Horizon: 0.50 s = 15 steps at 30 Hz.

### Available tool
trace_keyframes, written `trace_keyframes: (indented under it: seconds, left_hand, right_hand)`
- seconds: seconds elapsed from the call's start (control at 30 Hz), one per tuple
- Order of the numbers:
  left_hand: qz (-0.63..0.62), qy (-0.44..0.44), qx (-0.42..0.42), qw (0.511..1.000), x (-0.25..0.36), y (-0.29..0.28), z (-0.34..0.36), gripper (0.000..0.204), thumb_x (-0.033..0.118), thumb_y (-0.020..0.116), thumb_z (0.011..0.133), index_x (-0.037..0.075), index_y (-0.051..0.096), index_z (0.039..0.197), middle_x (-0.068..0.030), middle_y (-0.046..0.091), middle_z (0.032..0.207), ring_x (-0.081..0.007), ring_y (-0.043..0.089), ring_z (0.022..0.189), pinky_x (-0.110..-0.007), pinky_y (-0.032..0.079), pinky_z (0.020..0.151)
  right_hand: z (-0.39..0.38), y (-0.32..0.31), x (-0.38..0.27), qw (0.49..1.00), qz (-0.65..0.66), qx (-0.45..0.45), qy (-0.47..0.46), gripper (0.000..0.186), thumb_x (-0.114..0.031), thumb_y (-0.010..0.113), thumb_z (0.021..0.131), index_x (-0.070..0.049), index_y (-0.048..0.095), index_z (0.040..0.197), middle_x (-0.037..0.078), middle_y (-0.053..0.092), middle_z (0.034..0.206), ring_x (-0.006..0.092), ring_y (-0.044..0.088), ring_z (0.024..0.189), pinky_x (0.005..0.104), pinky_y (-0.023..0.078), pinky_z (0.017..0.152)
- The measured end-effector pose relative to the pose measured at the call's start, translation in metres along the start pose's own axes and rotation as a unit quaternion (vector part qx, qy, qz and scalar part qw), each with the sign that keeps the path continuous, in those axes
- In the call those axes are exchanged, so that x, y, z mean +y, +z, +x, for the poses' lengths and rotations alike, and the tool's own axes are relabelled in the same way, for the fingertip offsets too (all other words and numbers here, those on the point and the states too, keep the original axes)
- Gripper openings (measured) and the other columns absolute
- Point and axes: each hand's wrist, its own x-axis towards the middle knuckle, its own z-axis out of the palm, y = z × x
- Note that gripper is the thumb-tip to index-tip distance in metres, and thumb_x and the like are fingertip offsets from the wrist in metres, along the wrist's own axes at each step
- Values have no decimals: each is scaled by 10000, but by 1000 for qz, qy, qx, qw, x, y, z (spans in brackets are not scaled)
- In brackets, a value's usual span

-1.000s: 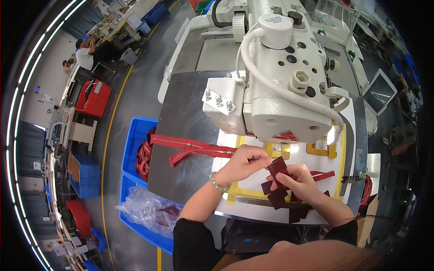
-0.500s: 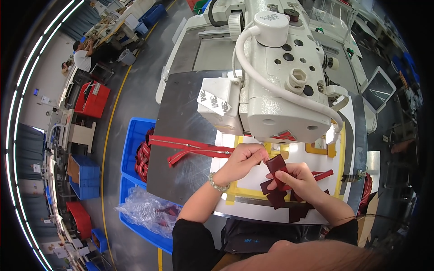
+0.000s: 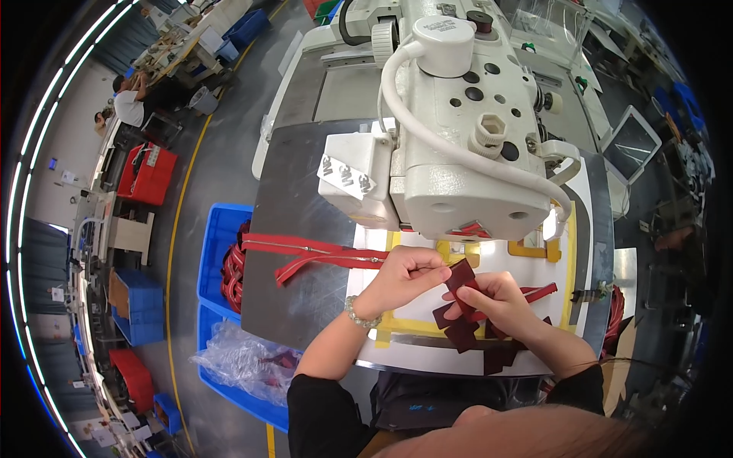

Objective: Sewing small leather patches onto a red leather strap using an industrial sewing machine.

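Note:
A dark red rectangular patch (image 3: 459,273), like leather or fabric, is held up over the white work plate of a sewing machine. My right hand (image 3: 498,304) grips its lower part, thumb on top and fingers beneath. Thumb and forefinger of my left hand (image 3: 405,281) pinch its upper left edge. More dark red patches (image 3: 462,336) lie fanned below my right hand. To the left, a red zipper (image 3: 313,252) with a metal slider stretches across the grey metal table; my left hand hides its right end. Another red strip (image 3: 540,292) sticks out beyond my right hand.
The white sewing machine head (image 3: 473,187) stands just beyond my hands, beside a yellow frame clamp (image 3: 546,250). Blue bins (image 3: 210,267) at the left hold red zippers and a clear plastic bag (image 3: 248,362). A screen (image 3: 634,145) stands at the right. Another person (image 3: 130,103) sits far left.
The whole view has shifted slightly leftward. Both hands remain on the dark red patch, which is turned a little, and the fingertips of my left hand have closed in on its edge.

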Motion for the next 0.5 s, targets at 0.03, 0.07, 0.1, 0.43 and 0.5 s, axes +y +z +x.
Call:
trace_keyframes:
  seconds: [0.03,0.07,0.1,0.43,0.5]
  left_hand:
    - [-1,1,-3,1000,1,0,0,182,116,643,894,-1,605,760,77,408,621,-3,304,567,-203,238,487]
    - [4,-2,4,1000,2,-1,-1,173,102,641,889,1,605,753,80,428,632,-1,312,574,-200,238,492]
    - [8,-5,11,1000,3,-1,-1,166,88,640,884,3,604,746,83,447,642,1,320,582,-196,238,497]
    - [-1,-2,21,1000,-2,-2,-2,180,99,619,900,-19,609,764,63,497,648,-14,366,595,-197,287,518]
    - [-2,-6,23,1000,-2,-2,-1,199,122,607,915,-29,623,786,55,519,660,-21,385,603,-201,312,532]
  right_hand:
    - [1,0,0,1000,-6,-3,0,260,-162,525,968,57,647,1041,114,702,830,120,668,765,242,541,684]
    - [1,0,0,1000,-13,-7,0,259,-163,526,969,54,647,1043,110,702,832,116,666,765,242,540,684]
    - [1,1,-1,1000,-13,-3,0,259,-163,526,969,54,647,1043,110,702,832,116,666,765,242,540,684]
    - [4,-1,3,999,-47,4,-12,256,-153,528,963,60,657,1021,100,706,833,100,648,766,243,526,693]
    - [5,-1,3,999,-35,7,-9,253,-133,524,959,75,658,1012,116,710,830,111,652,774,250,522,707]
